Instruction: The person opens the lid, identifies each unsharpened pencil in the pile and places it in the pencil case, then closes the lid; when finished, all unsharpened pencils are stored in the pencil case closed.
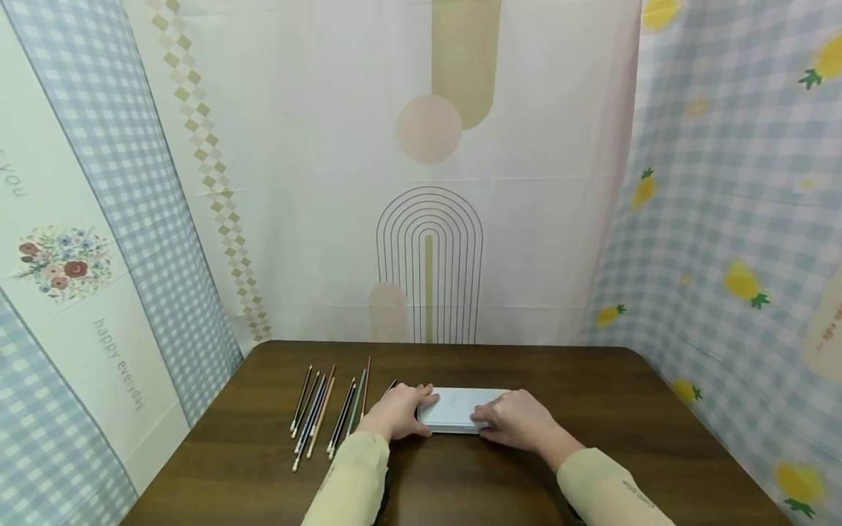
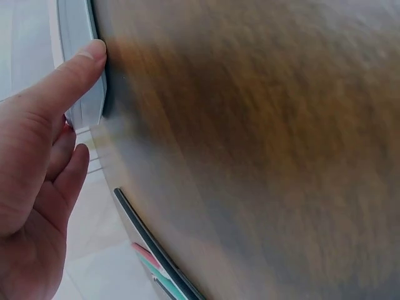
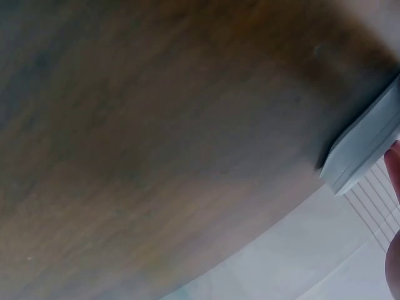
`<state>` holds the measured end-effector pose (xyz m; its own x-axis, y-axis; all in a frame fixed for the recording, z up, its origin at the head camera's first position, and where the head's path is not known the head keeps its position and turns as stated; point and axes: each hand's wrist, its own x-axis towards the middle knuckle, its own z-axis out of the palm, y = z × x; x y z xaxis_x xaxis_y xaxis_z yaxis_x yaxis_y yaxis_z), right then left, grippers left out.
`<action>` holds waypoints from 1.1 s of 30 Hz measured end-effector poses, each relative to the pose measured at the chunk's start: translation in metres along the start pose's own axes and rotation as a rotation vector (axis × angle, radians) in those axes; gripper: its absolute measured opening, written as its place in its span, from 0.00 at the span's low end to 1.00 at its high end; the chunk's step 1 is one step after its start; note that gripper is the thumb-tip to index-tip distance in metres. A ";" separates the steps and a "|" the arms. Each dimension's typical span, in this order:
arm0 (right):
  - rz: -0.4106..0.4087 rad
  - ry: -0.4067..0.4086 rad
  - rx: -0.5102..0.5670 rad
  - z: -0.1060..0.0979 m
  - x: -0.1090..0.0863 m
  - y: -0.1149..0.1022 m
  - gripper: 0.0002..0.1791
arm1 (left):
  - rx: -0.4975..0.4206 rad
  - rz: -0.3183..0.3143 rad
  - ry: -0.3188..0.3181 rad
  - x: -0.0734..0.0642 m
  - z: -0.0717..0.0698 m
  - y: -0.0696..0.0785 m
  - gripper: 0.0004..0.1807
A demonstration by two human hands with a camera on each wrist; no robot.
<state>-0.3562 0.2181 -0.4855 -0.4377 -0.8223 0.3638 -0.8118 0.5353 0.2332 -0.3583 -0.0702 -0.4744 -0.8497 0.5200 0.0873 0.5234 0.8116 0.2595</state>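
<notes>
A flat, pale blue-white rectangular case (image 1: 454, 406) lies on the wooden table in front of me. My left hand (image 1: 397, 411) holds its left end, the thumb along the near side and the fingers toward the far side. At the right end my right hand (image 1: 520, 420) grips the case with curled fingers, some of them over the top. The left wrist view shows the left thumb pressed against the side of the case (image 2: 81, 31). In the right wrist view, only a corner of the case (image 3: 362, 147) and parts of the fingers (image 3: 394, 165) appear.
Several pencils (image 1: 319, 416) with pale ends lie roughly side by side on the left of the table (image 1: 592, 394). One dark pencil (image 2: 153, 240) is near the left hand. Patterned cloths (image 1: 316, 183) hang behind and at both sides.
</notes>
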 end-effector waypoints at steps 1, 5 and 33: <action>0.002 -0.002 -0.011 0.000 0.001 -0.002 0.10 | -0.005 -0.003 -0.002 0.000 -0.001 0.000 0.37; 0.024 -0.027 -0.034 -0.001 0.005 -0.007 0.13 | -0.024 -0.014 -0.005 -0.001 -0.002 0.001 0.37; 0.156 0.006 -0.041 0.002 0.004 -0.015 0.11 | -0.095 -0.010 -0.016 -0.005 -0.004 -0.001 0.38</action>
<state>-0.3465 0.2060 -0.4895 -0.5551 -0.7273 0.4037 -0.7173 0.6642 0.2102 -0.3547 -0.0745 -0.4709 -0.8533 0.5167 0.0695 0.5058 0.7882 0.3505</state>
